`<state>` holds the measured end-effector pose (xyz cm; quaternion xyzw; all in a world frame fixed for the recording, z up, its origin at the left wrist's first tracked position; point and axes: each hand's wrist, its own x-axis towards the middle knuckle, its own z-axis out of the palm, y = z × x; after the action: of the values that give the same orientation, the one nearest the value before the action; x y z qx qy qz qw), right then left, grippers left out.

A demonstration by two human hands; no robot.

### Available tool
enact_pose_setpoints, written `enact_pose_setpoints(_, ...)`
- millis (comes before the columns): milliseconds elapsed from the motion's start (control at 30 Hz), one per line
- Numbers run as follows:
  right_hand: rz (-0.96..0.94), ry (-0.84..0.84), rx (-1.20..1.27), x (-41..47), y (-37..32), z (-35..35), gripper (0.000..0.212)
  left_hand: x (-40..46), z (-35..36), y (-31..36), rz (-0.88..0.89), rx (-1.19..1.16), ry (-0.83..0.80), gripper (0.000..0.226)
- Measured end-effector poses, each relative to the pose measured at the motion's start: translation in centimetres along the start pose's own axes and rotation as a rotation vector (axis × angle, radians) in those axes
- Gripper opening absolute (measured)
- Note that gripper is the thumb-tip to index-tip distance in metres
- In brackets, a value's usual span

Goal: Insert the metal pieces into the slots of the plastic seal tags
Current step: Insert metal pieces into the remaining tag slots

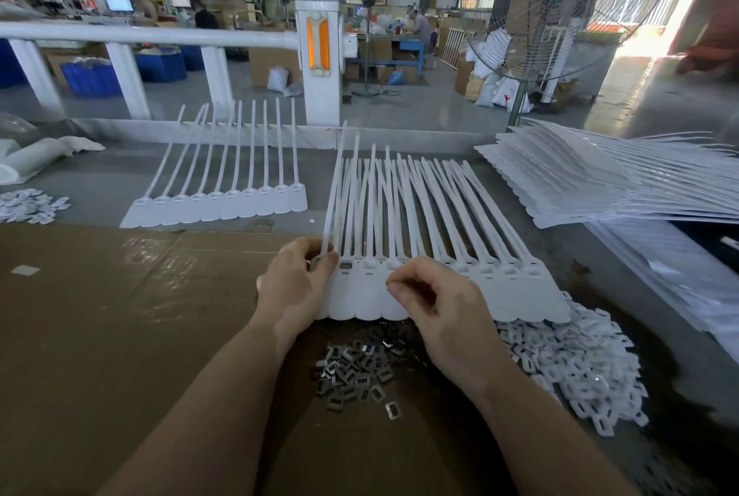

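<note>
A: Pinning the strip of seal tags (440, 295) at its nine o'clock end, the left hand (296, 283) has thumb and fingers curled round the first tag's head, I'd say to keep the row from sliding.

B: And the right hand (436, 307)?

A: Fingers tucked in, thumb meeting fingertip over the third or fourth tag. It looks like a pinch on a metal piece, but the piece itself is hidden, so I can't say for sure.

B: One slot's already dark, though.

A: Yes, a metal insert (345, 266) sits in the second tag's head, just at three o'clock of the left thumb. The slots beyond the right hand, toward three o'clock, read as unfilled.

B: Supplies?

A: Metal pieces (352, 371) heaped at six o'clock of the strip, between the wrists, handy for quick picking. White plastic clips (580, 367) piled at four o'clock.

B: Anything murky?

A: The strip's near edge disappears behind both hands, and the stacked tags (600, 183) at two o'clock run out of frame.
</note>
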<state>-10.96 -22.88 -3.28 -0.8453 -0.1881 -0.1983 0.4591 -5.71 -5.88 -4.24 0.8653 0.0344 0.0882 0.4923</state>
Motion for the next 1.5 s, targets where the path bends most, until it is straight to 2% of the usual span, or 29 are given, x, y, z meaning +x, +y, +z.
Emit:
enact_pose_setpoints(67, 0.043, 0.012, 0.044, 0.0, 0.1, 0.0, 0.008, -0.1, 0.0, 0.1, 0.010, 0.033, 0.018, 0.034)
enact_pose_setpoints(167, 0.101, 0.008, 0.080, 0.0, 0.3, 0.0, 0.008, -0.5, 0.0, 0.4, 0.070, 0.139, 0.129, 0.035)
enact_pose_setpoints(267, 0.127, 0.011, 0.090, 0.0, 0.4, 0.0, 0.007, -1.6, -0.1, 1.5, 0.255, 0.186, 0.219, 0.023)
enact_pose_setpoints(333, 0.126, 0.021, 0.088, 0.0, 0.4, 0.0, 0.006, -2.4, -0.1, 2.3, 0.405, 0.165, 0.172, 0.009)
enact_pose_setpoints(433, 0.120, 0.029, 0.094, 0.0, 0.4, 0.0, 0.007, -3.2, 0.0, 2.9, 0.503, 0.080, -0.040, 0.014)
enact_pose_setpoints(567, 0.128, 0.040, 0.115, 0.0, 0.5, 0.0, 0.008, -3.1, -0.2, 2.7, 0.480, -0.059, -0.224, 0.026)
enact_pose_setpoints(833, 0.122, 0.039, 0.166, 0.0, 0.2, 0.0, 0.010, -2.6, -0.3, 2.5, 0.458, -0.091, -0.338, 0.014)
enact_pose_setpoints(1100, 0.130, 0.011, 0.119, 0.1, 0.3, 0.0, 0.007, -2.6, -0.1, 2.6, 0.444, -0.118, -0.331, 0.011)
enact_pose_setpoints(1300, 0.152, 0.057, 0.141, 0.1, 0.4, -0.1, 0.013, -2.5, -0.4, 2.6, 0.350, -0.212, -0.225, 0.017)
enact_pose_setpoints(1500, 0.112, 0.170, -0.040, 0.1, 0.8, 0.0, 0.006, -2.5, -0.3, 2.7, 0.294, -0.287, -0.165, 0.016)
